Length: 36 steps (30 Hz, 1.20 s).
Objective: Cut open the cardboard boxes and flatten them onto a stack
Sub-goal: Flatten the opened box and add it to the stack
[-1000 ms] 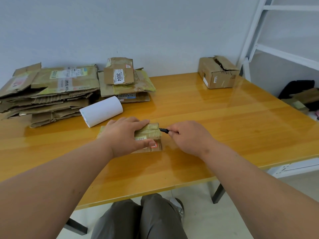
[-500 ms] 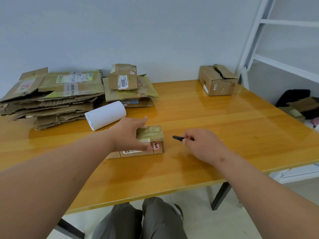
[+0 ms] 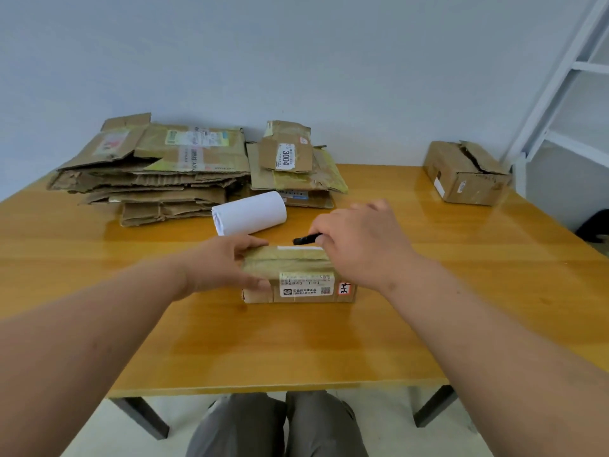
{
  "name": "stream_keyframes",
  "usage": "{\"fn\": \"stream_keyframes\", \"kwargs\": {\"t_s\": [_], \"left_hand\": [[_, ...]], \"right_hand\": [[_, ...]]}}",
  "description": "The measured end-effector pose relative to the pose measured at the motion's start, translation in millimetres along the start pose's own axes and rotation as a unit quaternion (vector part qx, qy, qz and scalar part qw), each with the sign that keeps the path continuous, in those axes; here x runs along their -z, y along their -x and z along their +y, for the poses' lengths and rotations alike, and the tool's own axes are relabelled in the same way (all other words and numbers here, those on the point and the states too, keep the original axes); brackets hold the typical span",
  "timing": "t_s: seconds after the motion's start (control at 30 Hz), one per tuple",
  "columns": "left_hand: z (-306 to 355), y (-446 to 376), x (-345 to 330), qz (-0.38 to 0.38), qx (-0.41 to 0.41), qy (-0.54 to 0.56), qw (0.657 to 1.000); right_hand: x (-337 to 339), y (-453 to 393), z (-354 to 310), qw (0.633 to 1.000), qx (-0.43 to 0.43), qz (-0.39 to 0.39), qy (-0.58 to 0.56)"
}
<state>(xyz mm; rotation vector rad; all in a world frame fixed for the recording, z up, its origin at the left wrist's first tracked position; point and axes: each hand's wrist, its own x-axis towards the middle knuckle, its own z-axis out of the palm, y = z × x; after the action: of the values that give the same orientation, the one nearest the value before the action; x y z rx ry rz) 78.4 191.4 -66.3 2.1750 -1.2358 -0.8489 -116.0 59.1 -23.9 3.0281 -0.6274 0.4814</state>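
Observation:
A small taped cardboard box (image 3: pixel 298 278) with a white label and a red sticker lies on the wooden table (image 3: pixel 296 344) in front of me. My left hand (image 3: pixel 220 262) grips its left end, thumb on the near side. My right hand (image 3: pixel 359 242) hovers over the box's right end and holds a small black cutter (image 3: pixel 304 240) whose tip points left above the far top edge. Two stacks of flattened boxes lie at the back: a large one (image 3: pixel 155 169) on the left and a smaller one (image 3: pixel 293 169) labelled 3004 beside it.
A white paper roll (image 3: pixel 249 213) lies just behind the small box. An unflattened, torn-open box (image 3: pixel 466 174) sits at the table's far right corner. A white metal rack (image 3: pixel 566 80) stands to the right. My knees show below the table's near edge.
The box has been turned so its long labelled side faces me. My right hand moved from the table beside the box up over its right end, with the cutter now above the top.

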Motion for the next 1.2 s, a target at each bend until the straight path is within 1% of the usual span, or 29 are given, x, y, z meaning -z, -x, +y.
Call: {"fn": "stream_keyframes", "kwargs": {"t_s": [0.1, 0.17, 0.3, 0.37, 0.73, 0.87, 0.97, 1.07, 1.2], "left_hand": [[-4.2, 0.8, -5.3, 0.012, -0.015, 0.018, 1.0], [-7.0, 2.1, -6.5, 0.014, -0.02, 0.045, 0.999], [-8.2, 3.3, -9.0, 0.028, -0.033, 0.072, 0.996], [-9.0, 4.9, -9.2, 0.034, -0.033, 0.078, 0.996], [-8.6, 4.9, -7.8, 0.026, -0.026, 0.047, 0.998], [-6.9, 2.9, -4.7, 0.01, -0.022, 0.041, 0.999], [-6.8, 1.6, -5.4, 0.008, -0.024, 0.041, 0.999], [-4.1, 1.7, -5.9, 0.0, -0.018, 0.051, 0.999], [-1.8, 2.4, -4.9, 0.001, -0.006, 0.027, 1.0]], "right_hand": [[-16.0, -16.8, -24.7, 0.996, 0.063, 0.022, 0.05], [-28.1, -23.9, -37.1, 0.992, 0.088, 0.038, 0.084], [-39.4, -30.4, -45.0, 0.987, 0.101, 0.071, 0.103], [-40.3, -32.6, -47.4, 0.986, 0.106, 0.072, 0.108], [-46.5, -27.1, -47.9, 0.983, 0.113, 0.099, 0.104], [-41.9, -19.0, -35.5, 0.981, 0.107, 0.075, 0.143], [-35.7, -8.8, -18.9, 0.976, 0.102, 0.037, 0.186], [-29.0, -2.5, -10.9, 0.978, 0.098, -0.01, 0.186], [-26.4, 0.2, -1.7, 0.979, 0.091, 0.01, 0.184]]}}
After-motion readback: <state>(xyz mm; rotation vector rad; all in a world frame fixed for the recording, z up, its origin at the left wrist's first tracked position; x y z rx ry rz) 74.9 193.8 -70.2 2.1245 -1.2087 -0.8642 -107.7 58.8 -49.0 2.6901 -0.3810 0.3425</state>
